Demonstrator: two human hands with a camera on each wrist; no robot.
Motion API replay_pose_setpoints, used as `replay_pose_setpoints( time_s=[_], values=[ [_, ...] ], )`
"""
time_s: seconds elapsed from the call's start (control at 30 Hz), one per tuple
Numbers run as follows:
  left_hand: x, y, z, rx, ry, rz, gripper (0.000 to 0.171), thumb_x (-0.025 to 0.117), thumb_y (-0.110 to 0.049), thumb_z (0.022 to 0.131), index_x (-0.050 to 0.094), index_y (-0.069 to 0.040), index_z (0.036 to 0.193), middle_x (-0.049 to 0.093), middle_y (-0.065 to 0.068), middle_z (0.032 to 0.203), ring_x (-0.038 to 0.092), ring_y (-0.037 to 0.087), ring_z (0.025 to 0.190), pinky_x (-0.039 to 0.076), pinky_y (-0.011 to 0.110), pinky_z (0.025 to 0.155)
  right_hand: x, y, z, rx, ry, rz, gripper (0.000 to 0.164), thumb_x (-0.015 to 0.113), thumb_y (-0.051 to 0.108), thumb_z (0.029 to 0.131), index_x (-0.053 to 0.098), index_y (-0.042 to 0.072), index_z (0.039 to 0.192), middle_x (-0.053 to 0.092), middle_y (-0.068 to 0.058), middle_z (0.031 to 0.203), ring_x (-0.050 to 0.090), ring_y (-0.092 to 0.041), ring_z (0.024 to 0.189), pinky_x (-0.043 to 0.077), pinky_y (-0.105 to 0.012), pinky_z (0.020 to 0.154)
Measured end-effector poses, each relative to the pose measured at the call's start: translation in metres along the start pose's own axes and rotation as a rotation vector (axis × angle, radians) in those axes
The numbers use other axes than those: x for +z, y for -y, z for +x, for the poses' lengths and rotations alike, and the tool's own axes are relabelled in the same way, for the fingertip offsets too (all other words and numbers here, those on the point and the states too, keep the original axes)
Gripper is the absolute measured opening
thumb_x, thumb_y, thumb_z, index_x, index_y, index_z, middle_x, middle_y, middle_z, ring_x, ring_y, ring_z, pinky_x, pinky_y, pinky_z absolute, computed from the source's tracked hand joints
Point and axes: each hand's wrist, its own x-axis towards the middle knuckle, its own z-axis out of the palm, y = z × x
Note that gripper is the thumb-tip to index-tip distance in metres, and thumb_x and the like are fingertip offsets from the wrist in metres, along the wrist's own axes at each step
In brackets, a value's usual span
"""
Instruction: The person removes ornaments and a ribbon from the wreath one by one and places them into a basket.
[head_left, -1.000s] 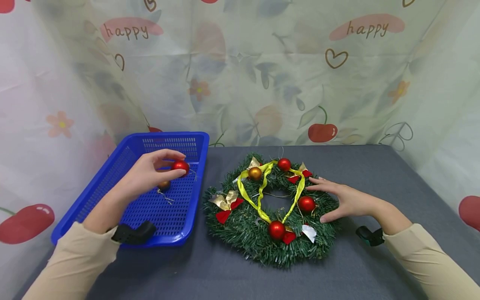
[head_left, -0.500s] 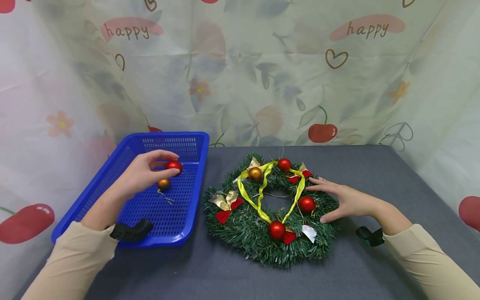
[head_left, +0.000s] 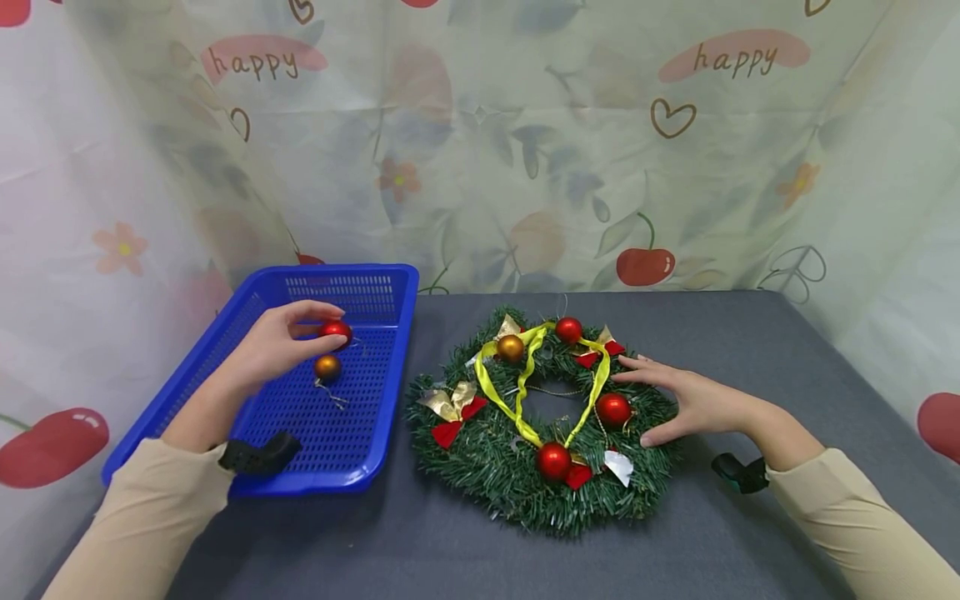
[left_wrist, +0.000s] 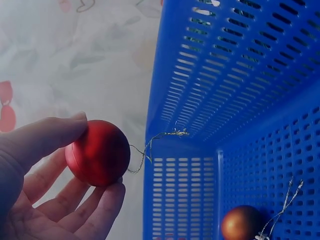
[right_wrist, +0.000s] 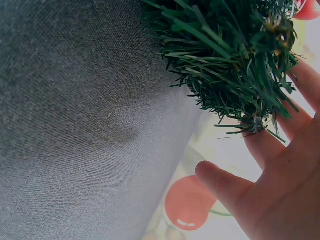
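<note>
Between thumb and fingers my left hand (head_left: 270,346) pinches a shiny red bauble (head_left: 337,334) above the blue plastic basket (head_left: 322,481). A thin string loop (left_wrist: 150,145) trails from this bauble in the left wrist view. Below it, a gold bauble (head_left: 327,367) with its own string lies on the basket floor. My right hand (head_left: 693,400) lies against the right edge of a green wreath (head_left: 510,496), fingers spread and thumb apart. Its fingertips partly disappear behind the needles in the right wrist view.
On the wreath are red baubles (head_left: 553,462), a gold bauble (head_left: 511,348), a yellow ribbon (head_left: 486,382) and red-and-gold bows (head_left: 452,403). A grey cloth (head_left: 750,350) covers the table. Patterned curtains (head_left: 480,167) stand behind and at both sides.
My left hand has shifted left over the basket with the red bauble, uncovering more of the gold bauble. The right hand and the wreath stay as they were.
</note>
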Motion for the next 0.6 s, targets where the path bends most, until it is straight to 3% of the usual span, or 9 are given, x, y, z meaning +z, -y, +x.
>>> replay_pose_setpoints(
  time_s=[0.6],
  values=[
    [-0.005,0.014,0.003,-0.048,0.052,0.029,0.045,0.060,-0.024,0.091,0.051,0.000,0.128,0.053,0.027,0.128,0.055,0.042,0.115,0.046,0.052,0.095,-0.001,0.001,0.000,0.002,0.003,-0.003,0.074,0.076,0.034,0.075,0.044,0.015,0.139,0.019,-0.020,0.154,0.008,-0.051,0.140,0.021,-0.073,0.099]
  ],
)
